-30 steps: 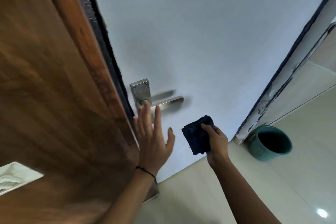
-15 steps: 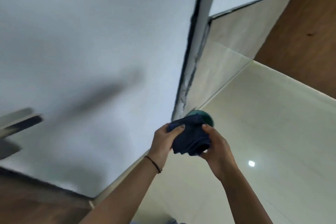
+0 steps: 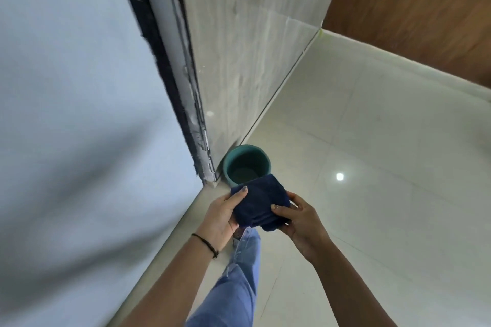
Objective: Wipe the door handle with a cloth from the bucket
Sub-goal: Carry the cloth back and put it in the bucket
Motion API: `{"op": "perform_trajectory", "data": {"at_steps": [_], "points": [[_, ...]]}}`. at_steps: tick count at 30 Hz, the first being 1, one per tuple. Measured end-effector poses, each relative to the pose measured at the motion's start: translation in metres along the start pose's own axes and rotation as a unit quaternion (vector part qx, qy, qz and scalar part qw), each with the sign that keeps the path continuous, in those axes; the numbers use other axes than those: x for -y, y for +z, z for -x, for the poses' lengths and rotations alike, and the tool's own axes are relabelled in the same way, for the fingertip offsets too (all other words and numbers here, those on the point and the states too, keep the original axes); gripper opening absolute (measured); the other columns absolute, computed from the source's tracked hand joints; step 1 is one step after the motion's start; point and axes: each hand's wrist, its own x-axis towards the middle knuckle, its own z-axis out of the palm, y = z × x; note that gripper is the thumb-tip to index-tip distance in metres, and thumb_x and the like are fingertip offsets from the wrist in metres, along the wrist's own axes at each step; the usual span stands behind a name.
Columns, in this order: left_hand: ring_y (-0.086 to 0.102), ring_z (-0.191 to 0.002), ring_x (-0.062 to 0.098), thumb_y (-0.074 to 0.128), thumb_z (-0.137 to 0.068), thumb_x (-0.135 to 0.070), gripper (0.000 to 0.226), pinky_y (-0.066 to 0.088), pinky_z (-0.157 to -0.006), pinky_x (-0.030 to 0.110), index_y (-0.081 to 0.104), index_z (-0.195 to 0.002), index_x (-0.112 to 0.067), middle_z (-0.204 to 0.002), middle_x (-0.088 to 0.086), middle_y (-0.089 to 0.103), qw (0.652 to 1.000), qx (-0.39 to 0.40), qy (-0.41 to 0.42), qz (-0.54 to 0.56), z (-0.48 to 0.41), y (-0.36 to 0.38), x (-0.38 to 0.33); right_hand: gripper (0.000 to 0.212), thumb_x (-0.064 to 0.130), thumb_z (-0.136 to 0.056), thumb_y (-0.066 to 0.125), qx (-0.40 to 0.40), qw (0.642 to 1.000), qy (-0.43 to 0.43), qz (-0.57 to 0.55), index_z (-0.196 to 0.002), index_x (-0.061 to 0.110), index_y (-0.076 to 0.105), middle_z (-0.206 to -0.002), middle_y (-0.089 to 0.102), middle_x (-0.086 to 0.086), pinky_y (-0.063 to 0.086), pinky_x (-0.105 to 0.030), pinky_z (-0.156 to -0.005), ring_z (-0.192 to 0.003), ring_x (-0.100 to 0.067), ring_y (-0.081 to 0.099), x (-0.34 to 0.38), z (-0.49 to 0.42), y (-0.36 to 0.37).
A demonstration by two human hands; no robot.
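**Cloth in both hands, bucket just ahead, handle out of frame**

Nearest: blue denim leg [image 3: 239, 281] stepping forward along the base of the white door [image 3: 79, 114].

Above it, dark blue cloth [image 3: 261, 203] bunched and folded, held between both hands over the floor. Left hand [image 3: 221, 218] cupped under and around the cloth's left side, thumb pressed on the top edge, fingers curled beneath. Right hand [image 3: 300, 220] clamped on the right side, thumb flat on the fabric, fingers wrapped behind. Both grips closed on the cloth; neither hand spread. Thin black band on the left wrist.

Just beyond the cloth: teal bucket [image 3: 247, 164] on the pale tiled floor [image 3: 372, 167], upright, tucked into the corner by the door frame's chipped foot. Far edge of the cloth overlapping the near rim in this view; contact not shown. Inside looks shallow and dull; water or not, cannot tell.

Door handle: not in view. Likely up and to the left on the white door, so left hand probably nearer. Long axis unknown from here.

Farthest: grey tiled wall, wood panel upper right.
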Motion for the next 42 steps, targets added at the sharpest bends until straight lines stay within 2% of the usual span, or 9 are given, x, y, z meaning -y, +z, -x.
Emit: {"op": "perform_trajectory", "data": {"at_steps": [8,12,15,23,27,29,35,39,42], "points": [[0.062,-0.094,0.037,0.051,-0.091,-0.002,0.021,0.048,-0.078,0.044,0.064,-0.107,0.004,-0.106,0.037,0.063,0.984,-0.103,-0.094,-0.111,-0.193,0.007,-0.015,0.033,-0.012,-0.085,0.05,-0.092,0.985,0.092,0.113,-0.109,0.005,0.063,-0.099,0.069,-0.026,0.055,-0.046,-0.071,-0.075,-0.033,0.063,0.029,-0.204,-0.012],[0.06,-0.081,0.028,0.063,-0.069,-0.019,0.013,0.051,-0.08,0.055,0.07,-0.079,-0.016,-0.094,0.03,0.069,0.965,-0.172,-0.095,-0.175,-0.289,-0.008,-0.004,0.032,-0.013,-0.082,0.053,-0.118,0.974,0.12,0.151,-0.103,0.007,0.067,-0.091,0.071,-0.022,0.056,-0.059,-0.077,-0.076,-0.035,0.065,0.018,-0.304,-0.018],[0.066,-0.086,0.031,0.065,-0.073,-0.017,0.014,0.051,-0.088,0.055,0.067,-0.086,-0.015,-0.092,0.019,0.071,0.955,-0.202,-0.11,-0.186,-0.361,-0.028,0.017,0.031,-0.012,-0.082,0.053,-0.137,0.969,0.135,0.154,-0.099,0.01,0.068,-0.083,0.071,-0.012,0.058,-0.056,-0.075,-0.074,-0.033,0.066,-0.01,-0.381,-0.024],[0.064,-0.097,0.031,0.054,-0.089,0.004,0.027,0.05,-0.094,0.047,0.061,-0.086,-0.021,-0.091,0.005,0.068,0.935,-0.255,-0.146,-0.201,-0.561,-0.107,0.098,0.035,-0.001,-0.086,0.05,-0.11,0.958,0.189,0.186,-0.096,0.031,0.059,-0.097,0.07,-0.003,0.059,-0.053,-0.078,-0.089,-0.03,0.07,-0.147,-0.594,-0.044],[0.058,-0.085,0.026,0.053,-0.089,0.004,0.026,0.047,-0.076,0.036,0.059,-0.079,-0.019,-0.088,0.012,0.064,0.91,-0.292,-0.172,-0.237,-0.648,-0.149,0.154,0.041,0.002,-0.085,0.049,-0.126,0.945,0.208,0.219,-0.12,0.021,0.058,-0.109,0.07,-0.007,0.054,-0.052,-0.089,-0.099,-0.032,0.066,-0.209,-0.683,-0.052],[0.061,-0.089,0.029,0.055,-0.088,0.003,0.015,0.047,-0.077,0.036,0.066,-0.094,-0.005,-0.095,0.02,0.065,0.9,-0.315,-0.177,-0.245,-0.685,-0.167,0.182,0.042,-0.003,-0.09,0.046,-0.139,0.94,0.22,0.222,-0.127,0.014,0.055,-0.121,0.064,-0.013,0.047,-0.047,-0.101,-0.111,-0.033,0.06,-0.228,-0.718,-0.052],[0.058,-0.115,0.036,0.049,-0.087,0.011,0.037,0.043,-0.098,0.04,0.056,-0.124,0.007,-0.123,0.024,0.061,0.877,-0.378,-0.18,-0.236,-0.73,-0.193,0.225,0.046,-0.005,-0.097,0.036,-0.117,0.913,0.303,0.246,-0.143,0.0,0.036,-0.144,0.045,-0.021,0.034,-0.039,-0.112,-0.132,-0.037,0.044,-0.256,-0.757,-0.062],[0.054,-0.119,0.03,0.048,-0.093,0.004,0.039,0.039,-0.096,0.029,0.05,-0.132,0.001,-0.125,0.017,0.059,0.888,-0.39,-0.139,-0.201,-0.68,-0.161,0.186,0.043,0.0,-0.093,0.041,-0.108,0.919,0.256,0.28,-0.132,0.014,0.052,-0.127,0.061,-0.016,0.047,-0.042,-0.1,-0.113,-0.034,0.058,-0.219,-0.718,-0.062],[0.056,-0.115,0.023,0.048,-0.096,-0.003,0.032,0.041,-0.104,0.034,0.054,-0.127,-0.005,-0.127,0.012,0.06,0.92,-0.351,-0.099,-0.147,-0.627,-0.12,0.144,0.039,0.001,-0.09,0.047,-0.075,0.937,0.202,0.276,-0.121,0.02,0.06,-0.119,0.067,-0.006,0.051,-0.046,-0.097,-0.102,-0.023,0.062,-0.171,-0.667,-0.053]]}}
